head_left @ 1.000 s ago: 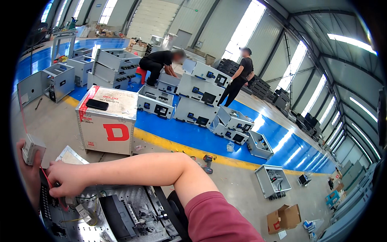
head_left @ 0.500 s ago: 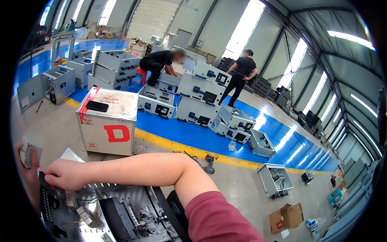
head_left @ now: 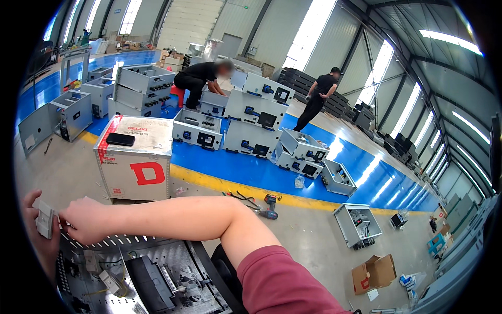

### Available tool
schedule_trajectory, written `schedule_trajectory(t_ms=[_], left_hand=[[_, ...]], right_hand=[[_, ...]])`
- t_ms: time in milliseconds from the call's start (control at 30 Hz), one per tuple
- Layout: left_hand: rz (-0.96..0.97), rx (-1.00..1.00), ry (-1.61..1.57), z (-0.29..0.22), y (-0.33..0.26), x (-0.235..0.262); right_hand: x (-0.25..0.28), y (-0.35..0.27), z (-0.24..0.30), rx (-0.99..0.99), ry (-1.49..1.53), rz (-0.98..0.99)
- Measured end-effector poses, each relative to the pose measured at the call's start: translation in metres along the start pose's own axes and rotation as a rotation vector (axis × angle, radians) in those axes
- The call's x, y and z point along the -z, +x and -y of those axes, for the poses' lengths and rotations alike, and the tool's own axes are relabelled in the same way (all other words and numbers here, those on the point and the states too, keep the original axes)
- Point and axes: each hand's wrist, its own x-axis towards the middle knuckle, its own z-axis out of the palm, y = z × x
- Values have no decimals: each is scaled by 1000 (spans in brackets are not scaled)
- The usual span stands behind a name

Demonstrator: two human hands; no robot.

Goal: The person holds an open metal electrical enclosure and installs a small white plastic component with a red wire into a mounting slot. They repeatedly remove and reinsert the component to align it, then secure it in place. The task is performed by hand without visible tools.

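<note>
At the far left, my left hand [head_left: 43,254] grips a small light grey block-shaped module [head_left: 45,220] between thumb and fingers. My right hand [head_left: 86,222] reaches across from the right with its fingers curled closed against the module's side; whatever is in them is hidden. Below both hands sits an open metal enclosure [head_left: 157,248] with a perforated plate. Inside it are a black component [head_left: 149,282], a terminal strip [head_left: 168,277], a small grey block [head_left: 111,282] and thin green and yellow wires.
A large box [head_left: 130,180] with a phone [head_left: 120,139] on top stands ahead. A cordless drill [head_left: 270,206] lies on the floor. Grey cabinets [head_left: 251,138] are stacked beyond, where one person bends over and another stands. An open carton [head_left: 374,275] lies right.
Both hands have risen slightly, and the module has turned to show a broader face. A thin red strand seen at my right fingers no longer shows. The standing person has shifted right.
</note>
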Motion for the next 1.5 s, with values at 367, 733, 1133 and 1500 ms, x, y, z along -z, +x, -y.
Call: schedule_trajectory(t_ms=[367, 733, 1133, 1500], left_hand=[[57, 172, -134, 32, -39, -24], [149, 223, -99, 43, -53, -34], [301, -91, -29, -22, 20, -8], [336, -149, -8, -35, 35, 7]], right_hand=[[0, 6, -12, -23, -87, -4], [-18, 11, -38, 77, -239, -89], [15, 13, -41, -22, 98, 60], [27, 18, -30, -87, 148, 196]])
